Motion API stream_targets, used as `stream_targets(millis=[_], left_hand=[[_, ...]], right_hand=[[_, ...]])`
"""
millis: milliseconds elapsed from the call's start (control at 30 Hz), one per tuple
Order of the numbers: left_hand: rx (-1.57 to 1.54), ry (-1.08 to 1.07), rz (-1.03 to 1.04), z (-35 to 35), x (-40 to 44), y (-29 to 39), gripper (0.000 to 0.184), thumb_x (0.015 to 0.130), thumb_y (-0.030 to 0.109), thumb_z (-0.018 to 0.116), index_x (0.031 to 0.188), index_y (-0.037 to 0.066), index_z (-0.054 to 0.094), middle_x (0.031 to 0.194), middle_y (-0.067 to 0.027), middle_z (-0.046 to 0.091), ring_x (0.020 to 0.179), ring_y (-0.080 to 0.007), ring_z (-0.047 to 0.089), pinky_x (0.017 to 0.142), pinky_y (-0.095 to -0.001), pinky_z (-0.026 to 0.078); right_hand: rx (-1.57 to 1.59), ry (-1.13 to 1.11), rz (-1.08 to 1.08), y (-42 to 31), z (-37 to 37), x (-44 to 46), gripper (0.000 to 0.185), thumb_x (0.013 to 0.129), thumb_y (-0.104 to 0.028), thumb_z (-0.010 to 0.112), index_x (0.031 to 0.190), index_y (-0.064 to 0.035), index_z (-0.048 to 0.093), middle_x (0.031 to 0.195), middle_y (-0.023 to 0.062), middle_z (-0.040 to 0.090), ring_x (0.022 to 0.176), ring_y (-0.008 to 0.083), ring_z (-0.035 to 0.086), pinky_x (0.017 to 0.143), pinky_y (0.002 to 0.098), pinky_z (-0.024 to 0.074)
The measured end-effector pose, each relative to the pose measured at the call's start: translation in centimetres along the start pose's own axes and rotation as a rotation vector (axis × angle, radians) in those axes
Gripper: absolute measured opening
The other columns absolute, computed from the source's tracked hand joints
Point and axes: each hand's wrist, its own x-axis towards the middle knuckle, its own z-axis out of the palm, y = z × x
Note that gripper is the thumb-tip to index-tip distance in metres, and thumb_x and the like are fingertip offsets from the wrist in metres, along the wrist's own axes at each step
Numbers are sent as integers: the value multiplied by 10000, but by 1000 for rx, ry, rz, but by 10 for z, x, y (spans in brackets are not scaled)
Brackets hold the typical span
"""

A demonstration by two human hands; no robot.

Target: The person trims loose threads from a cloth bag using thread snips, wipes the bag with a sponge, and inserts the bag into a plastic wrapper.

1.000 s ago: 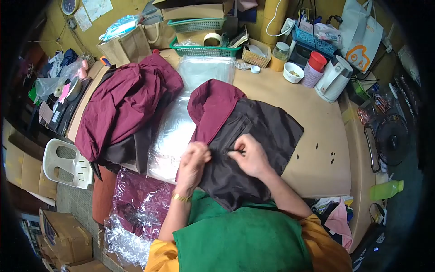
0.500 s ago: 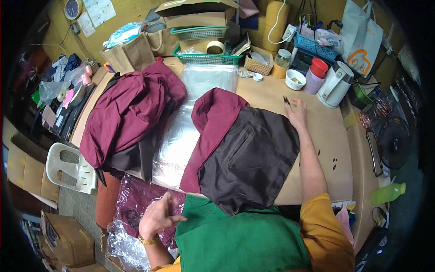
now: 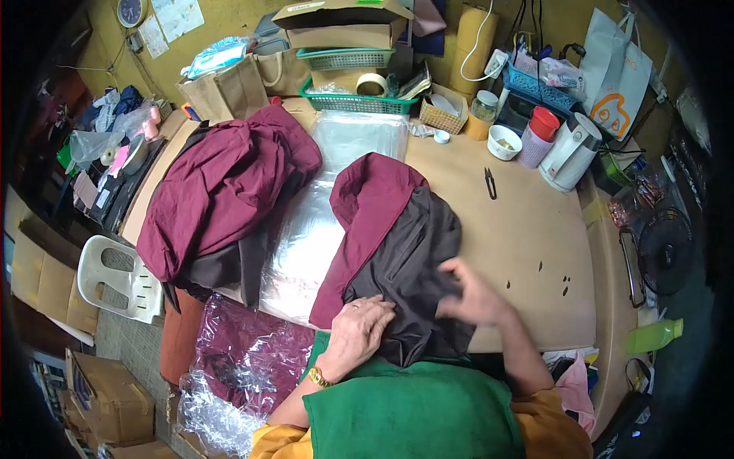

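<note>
On the table: garment, front centre; heap, to its left; sheets, between the two and reaching further back; snips, right of the garment. Behind the snips, left to right: bowl, cup, kettle. Behind the sheets: baskets, stacked, box on top. Left of the table: chair.

Comes to one left hand, one right hand, one gold wristband, one maroon-and-black cloth piece and one heap of maroon cloth. Also takes in one pair of snips, two green baskets, one blue basket, one wicker basket, one tape roll, one white bowl, one red cup, one kettle, one lidded jar, one clock, one white chair and one green bottle.
</note>
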Motion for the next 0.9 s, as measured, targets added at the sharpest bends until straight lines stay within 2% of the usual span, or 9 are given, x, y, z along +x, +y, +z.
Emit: stream_targets(millis=[67,200,267,400,467,533,600,767,900], left_hand=[[-122,-108,-338,-2,6,5,70,909,114,656,892,59,696,923,-97,713,849,-267,688,737,-378,526],[-528,35,-199,-7,7,19,59,893,70,678,929,28,658,802,-33,652,675,-134,611,624,-285,482],[-1280,-397,-336,-28,-3,21,168,933,87,660,1084,20,629,930,5,653,847,-56,590,765,-214,460],[-1235,-989,-312,-18,-9,16,363,937,102,640,1259,-47,563,1172,-123,653,1078,-146,596,960,-275,449],[-1155,-402,-492,7,-16,23,431,938,139,653,1301,-51,517,1216,-146,635,1114,-167,583,998,-297,455],[-1010,-434,-520,10,-9,10,439,913,181,696,1252,-43,530,1245,-172,629,1045,-191,633,1008,-348,464],[-460,-475,-598,-10,19,20,409,922,158,670,1267,-6,525,1136,-134,649,1117,-218,611,973,-318,485],[-62,-57,-359,-15,55,-2,393,914,146,670,1257,6,541,1133,-117,646,1098,-203,602,979,-319,473],[-231,332,-362,-43,73,-24,381,907,136,670,1250,15,554,1130,-103,643,1083,-191,595,984,-320,463]], right_hand=[[-368,-157,-421,-16,21,-1,962,632,-403,880,1410,-83,415,1307,185,462,1251,328,483,1031,395,409],[-620,13,-406,-3,45,24,323,791,-230,740,1037,-103,573,975,145,564,924,385,594,777,483,487],[-432,-5,-309,-7,24,42,230,821,-164,687,936,-47,526,838,172,624,824,392,637,687,486,483],[430,-151,-336,-55,-16,93,181,878,-46,535,1040,19,583,1040,42,655,960,98,573,826,302,468],[810,-52,-281,-108,-23,99,382,960,-166,510,1277,43,554,1194,67,632,1065,127,597,946,265,468],[1401,-449,-515,-155,-35,102,299,986,-177,500,1188,27,583,1066,92,668,953,132,649,862,290,531],[1206,-27,-542,-195,-30,73,269,965,-112,523,1174,47,578,1148,116,646,1039,175,638,909,297,512],[1482,-385,-969,-196,-59,81,290,897,-160,619,1165,-52,603,1136,93,641,978,207,608,871,341,496],[1702,-254,-950,-203,-77,55,305,911,-198,613,1178,-52,632,1151,119,651,924,208,630,723,317,512]])
